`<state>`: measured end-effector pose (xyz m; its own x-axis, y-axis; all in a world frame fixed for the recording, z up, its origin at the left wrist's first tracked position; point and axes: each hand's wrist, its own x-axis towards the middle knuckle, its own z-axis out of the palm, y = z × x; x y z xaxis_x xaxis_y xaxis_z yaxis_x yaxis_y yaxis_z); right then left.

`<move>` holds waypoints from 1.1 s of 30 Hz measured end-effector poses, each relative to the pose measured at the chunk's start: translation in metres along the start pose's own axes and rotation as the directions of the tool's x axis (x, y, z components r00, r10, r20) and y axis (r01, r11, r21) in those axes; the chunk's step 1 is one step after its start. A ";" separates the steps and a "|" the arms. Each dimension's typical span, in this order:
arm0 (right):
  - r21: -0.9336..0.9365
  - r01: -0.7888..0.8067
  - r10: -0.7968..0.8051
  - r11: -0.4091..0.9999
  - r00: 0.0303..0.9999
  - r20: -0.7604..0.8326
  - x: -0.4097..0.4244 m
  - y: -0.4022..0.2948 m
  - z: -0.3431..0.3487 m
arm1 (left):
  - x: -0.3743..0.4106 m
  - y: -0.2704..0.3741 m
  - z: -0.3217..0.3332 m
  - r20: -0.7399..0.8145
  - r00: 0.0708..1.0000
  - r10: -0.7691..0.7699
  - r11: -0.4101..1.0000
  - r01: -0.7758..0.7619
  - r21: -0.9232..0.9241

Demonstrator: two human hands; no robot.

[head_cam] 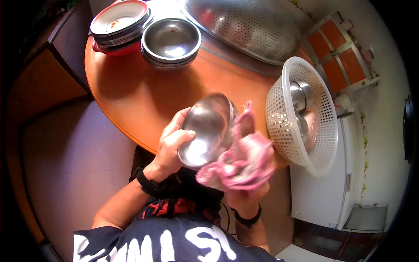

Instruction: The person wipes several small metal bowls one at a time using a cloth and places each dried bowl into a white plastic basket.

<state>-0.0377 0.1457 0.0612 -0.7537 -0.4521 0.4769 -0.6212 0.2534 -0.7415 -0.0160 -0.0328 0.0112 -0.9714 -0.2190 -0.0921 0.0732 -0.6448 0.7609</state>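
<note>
My left hand (pixel 170 147) grips a shiny stainless steel bowl (pixel 204 127) by its left side, thumb lying across the metal. The bowl is tilted in front of my body, close to the table's near edge. A bunched pink and white cloth (pixel 240 160) is in my right hand (pixel 250 195), against the bowl's right side. The cloth is slightly blurred and hides most of my right fingers. To the right stands a white plastic basket (pixel 278 108) with several steel bowls (pixel 298 95) and a pinkish dish (pixel 312 126) inside.
At the far side of the orange table (pixel 137 98) are a stack of steel bowls (pixel 172 39) and a stack of plates (pixel 119 19) in a red container (pixel 122 49). A large perforated metal colander (pixel 248 32) lies behind. A white cabinet (pixel 322 193) stands beyond the basket.
</note>
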 end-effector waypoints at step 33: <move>0.672 -0.522 0.423 0.525 0.845 0.327 0.012 0.026 -0.004 | -0.002 -0.002 -0.009 0.312 0.947 -0.071 0.995 0.091 -0.050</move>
<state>-0.0634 0.1505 0.0499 -0.8298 -0.5543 -0.0647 0.2119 -0.2057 -0.9554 -0.0127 -0.0374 0.0041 -0.9960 0.0672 0.0591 -0.0045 -0.6976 0.7165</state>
